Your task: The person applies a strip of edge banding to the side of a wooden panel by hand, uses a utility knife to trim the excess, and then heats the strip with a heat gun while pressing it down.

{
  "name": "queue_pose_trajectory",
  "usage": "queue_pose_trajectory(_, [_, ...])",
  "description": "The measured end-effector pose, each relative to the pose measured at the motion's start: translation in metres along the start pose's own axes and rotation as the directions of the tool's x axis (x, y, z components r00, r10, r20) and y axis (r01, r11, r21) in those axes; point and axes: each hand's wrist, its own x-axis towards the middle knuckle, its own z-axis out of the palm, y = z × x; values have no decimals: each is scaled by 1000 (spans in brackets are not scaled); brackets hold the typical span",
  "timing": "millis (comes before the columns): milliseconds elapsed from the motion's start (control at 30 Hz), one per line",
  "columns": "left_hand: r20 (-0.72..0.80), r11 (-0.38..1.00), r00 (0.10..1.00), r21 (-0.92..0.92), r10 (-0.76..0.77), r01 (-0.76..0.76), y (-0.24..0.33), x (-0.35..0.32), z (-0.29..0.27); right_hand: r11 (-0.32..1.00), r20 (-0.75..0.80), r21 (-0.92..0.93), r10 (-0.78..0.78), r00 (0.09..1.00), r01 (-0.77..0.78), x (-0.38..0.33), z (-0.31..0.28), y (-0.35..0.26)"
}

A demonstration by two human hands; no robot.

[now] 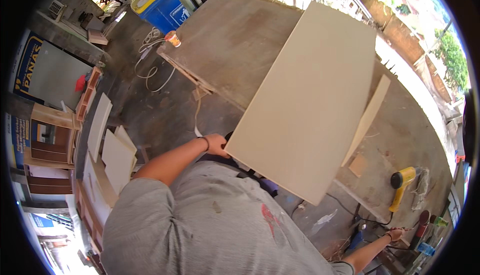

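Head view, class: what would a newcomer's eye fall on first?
The large pale board dominates the middle, partly over the worktable, with the person's left hand at its near-left corner. Next comes the yellow gun-shaped tool, lying on the worktable at the right, then the blue and yellow bin at the upper left.

Worktable [235, 40] with panel [305, 100], yellow tool [407, 176]

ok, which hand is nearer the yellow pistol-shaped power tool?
Right. The right hand is just below the yellow tool in the picture; the left hand is much farther off, at the left corner of the large beige rectangular board.
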Motion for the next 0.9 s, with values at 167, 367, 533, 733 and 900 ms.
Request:
queue_pose_trajectory(167, [443, 952, 896, -280, 10, 128, -17, 33, -28, 659, 593, 695, -299, 748, -287, -281, -14, -89])
queue_pose_trajectory(367, [689, 877, 680, -459, 248, 145, -22, 62, -51, 636, 717, 622, -226, 659, -458, -562, 14, -119])
queue_pose_trajectory(533, [807, 743, 398, -573, 437, 345, -51, 76, -26, 719, 782, 323, 163, 601, -615, -743, 36, -108])
queue_pose_trajectory(733, [822, 655, 337, -569, 459, 496, -52, 68, -18, 879, 687, -339, 475, 549, -336, -858, 41, -139])
queue_pose_trajectory(900, [796, 617, 432, -603, 423, 506, -52, 61, -22, 731, 666, -666, 491, 561, 151, -898, 63, -171])
